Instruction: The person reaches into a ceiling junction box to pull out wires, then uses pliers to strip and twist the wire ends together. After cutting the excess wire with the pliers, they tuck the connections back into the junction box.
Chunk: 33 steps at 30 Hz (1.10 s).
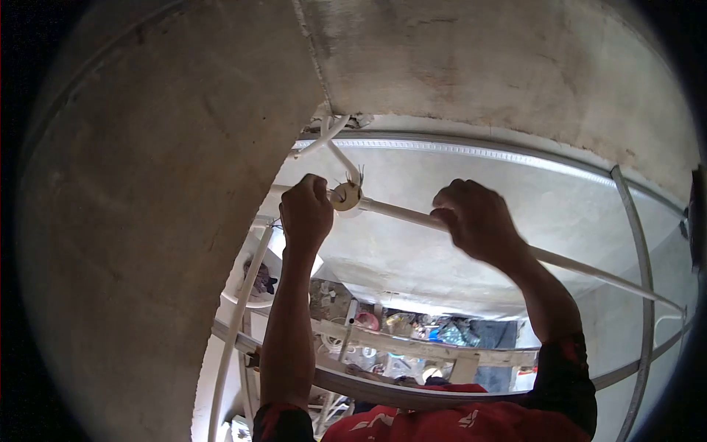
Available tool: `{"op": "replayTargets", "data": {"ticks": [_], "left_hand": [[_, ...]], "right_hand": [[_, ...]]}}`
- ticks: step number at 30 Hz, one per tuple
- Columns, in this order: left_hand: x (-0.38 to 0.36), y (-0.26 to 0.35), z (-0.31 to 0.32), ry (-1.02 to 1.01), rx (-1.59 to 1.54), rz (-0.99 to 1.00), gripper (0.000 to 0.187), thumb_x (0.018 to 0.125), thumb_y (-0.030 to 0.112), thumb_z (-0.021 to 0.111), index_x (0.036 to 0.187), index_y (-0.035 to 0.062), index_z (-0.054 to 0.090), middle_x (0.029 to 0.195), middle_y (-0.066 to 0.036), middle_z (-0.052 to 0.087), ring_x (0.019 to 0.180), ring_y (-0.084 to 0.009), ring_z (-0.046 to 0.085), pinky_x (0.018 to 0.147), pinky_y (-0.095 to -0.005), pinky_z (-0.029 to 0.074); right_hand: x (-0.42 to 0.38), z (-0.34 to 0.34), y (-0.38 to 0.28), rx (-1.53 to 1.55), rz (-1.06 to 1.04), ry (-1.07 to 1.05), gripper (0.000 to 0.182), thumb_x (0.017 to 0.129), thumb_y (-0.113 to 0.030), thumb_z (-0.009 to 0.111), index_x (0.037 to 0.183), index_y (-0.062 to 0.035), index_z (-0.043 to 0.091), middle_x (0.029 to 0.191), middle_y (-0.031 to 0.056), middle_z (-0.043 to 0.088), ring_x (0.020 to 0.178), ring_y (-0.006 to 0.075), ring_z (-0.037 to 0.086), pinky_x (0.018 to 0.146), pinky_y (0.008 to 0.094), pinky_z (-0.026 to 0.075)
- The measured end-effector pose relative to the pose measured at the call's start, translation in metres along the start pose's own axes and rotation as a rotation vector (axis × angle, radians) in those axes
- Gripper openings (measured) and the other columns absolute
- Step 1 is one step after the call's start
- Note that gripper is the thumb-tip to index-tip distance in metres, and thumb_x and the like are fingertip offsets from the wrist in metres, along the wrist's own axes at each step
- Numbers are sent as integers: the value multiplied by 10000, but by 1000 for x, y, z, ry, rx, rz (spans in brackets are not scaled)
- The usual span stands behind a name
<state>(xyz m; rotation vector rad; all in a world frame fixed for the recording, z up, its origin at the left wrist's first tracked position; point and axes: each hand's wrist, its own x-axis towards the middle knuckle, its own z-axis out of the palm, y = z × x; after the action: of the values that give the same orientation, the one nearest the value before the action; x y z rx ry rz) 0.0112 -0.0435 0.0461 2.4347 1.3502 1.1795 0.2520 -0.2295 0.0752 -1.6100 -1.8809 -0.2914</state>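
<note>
A round cream junction box [345, 197] with several thin wires sticking out of its top hangs overhead. My left hand [308, 214] is closed just left of the box, wrapped at the white conduit pipe [278, 189] that enters it from that side. Out of the box's right side runs a long white conduit pipe [405, 214], sloping down to the right. My right hand [475, 221] is raised in front of this pipe with its fingers curled in; whether they grip the pipe or something small is hidden. More bent conduit [339, 151] rises from the box to the ceiling.
A metal channel [471, 149] crosses along the ceiling edge. A curved grey bar [642, 258] stands at right, and a rail [412, 398] crosses in front of my chest. Below are a wooden plank [434, 352], a white basin [258, 300] and cluttered debris. A concrete surface [162, 199] fills the left.
</note>
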Motion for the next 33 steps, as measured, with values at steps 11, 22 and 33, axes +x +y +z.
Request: {"op": "replayTargets", "data": {"ticks": [11,22,33], "left_hand": [[10,-3,11,-380,-620,-96,238,927,115,687,1126,-14,671,1081,-112,721,958,-152,657,853,-297,516],[2,-2,23,-172,-208,-44,257,834,170,808,813,-19,635,742,-133,717,666,-194,687,670,-363,540],[7,-16,7,-162,-65,-58,224,859,136,783,809,-14,624,750,-145,716,656,-233,692,672,-386,536]], "right_hand": [[-5,196,109,698,334,-485,208,931,-143,689,1100,-26,719,955,117,753,820,196,716,757,395,575],[132,204,74,909,-283,-332,427,973,-104,650,1395,-159,611,1614,66,427,1392,319,508,1132,451,466],[167,194,56,621,-407,-452,277,857,-143,791,1124,-97,734,1214,70,684,1245,305,554,1045,439,462]]}}
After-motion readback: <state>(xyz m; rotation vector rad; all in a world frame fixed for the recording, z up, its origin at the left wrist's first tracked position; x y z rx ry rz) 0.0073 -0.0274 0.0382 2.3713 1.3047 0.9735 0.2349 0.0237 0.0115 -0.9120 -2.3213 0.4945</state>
